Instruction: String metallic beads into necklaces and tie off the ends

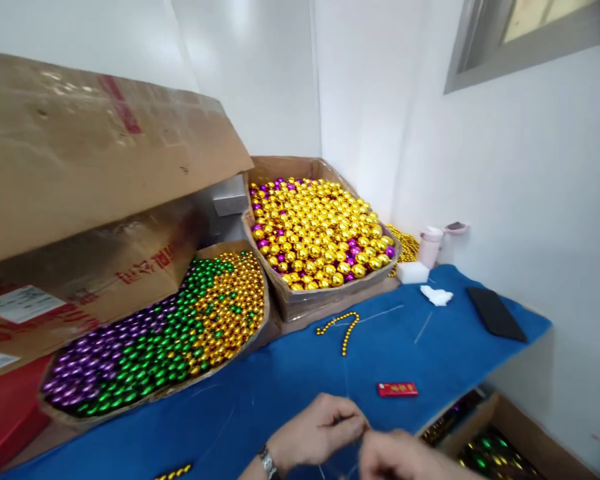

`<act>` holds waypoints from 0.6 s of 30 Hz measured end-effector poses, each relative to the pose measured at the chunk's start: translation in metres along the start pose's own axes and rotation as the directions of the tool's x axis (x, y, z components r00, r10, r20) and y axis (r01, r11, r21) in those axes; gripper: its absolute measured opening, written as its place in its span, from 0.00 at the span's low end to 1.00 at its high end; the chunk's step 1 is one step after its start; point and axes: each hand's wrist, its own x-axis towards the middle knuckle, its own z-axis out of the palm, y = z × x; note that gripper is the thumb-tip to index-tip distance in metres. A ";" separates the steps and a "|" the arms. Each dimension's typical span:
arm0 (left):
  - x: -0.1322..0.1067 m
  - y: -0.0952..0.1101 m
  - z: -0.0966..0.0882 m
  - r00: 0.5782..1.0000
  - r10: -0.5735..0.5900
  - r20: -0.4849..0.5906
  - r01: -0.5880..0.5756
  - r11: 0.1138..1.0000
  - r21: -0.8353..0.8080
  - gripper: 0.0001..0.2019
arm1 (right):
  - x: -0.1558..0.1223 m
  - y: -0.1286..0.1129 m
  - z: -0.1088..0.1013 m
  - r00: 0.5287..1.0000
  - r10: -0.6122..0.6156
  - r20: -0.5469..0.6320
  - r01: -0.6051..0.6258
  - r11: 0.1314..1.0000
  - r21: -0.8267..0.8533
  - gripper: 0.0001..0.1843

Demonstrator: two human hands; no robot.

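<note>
My left hand [320, 427], with a metal-banded watch [268, 463] at the wrist, pinches a thin clear thread near the table's front edge. That thread runs up across the blue cloth to a short strand of gold beads [351, 330]. Close against its fingertips is my right hand [400, 457], slightly blurred, its fingers curled closed; what they grip is hidden. Loose thread ends show faintly below the hands. A second gold bead strand [175, 473] lies at the bottom edge, left of the hands.
Behind stand a carton of large gold and purple beads [325, 233] and one of purple, green and gold beads [180, 333]. On the blue cloth [300, 373] lie a red packet [397, 389], white tissue [436, 295] and a black flat object [496, 313]. A pink bottle [430, 247] stands by the wall.
</note>
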 end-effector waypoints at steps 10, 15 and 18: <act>0.071 -0.005 0.096 0.998 0.039 0.057 -0.059 0.908 0.414 0.09 | -0.162 0.118 -0.033 0.604 0.351 -0.715 -0.277 0.934 0.224 0.17; 0.093 -0.011 0.122 0.996 0.002 0.086 -0.050 0.831 0.555 0.11 | -0.190 0.153 -0.020 0.532 0.292 -0.794 -0.506 0.862 -0.022 0.19; 0.099 -0.013 0.121 0.996 -0.016 0.093 -0.044 0.796 0.604 0.11 | -0.189 0.142 -0.029 0.571 0.231 -0.788 -0.562 0.809 -0.170 0.19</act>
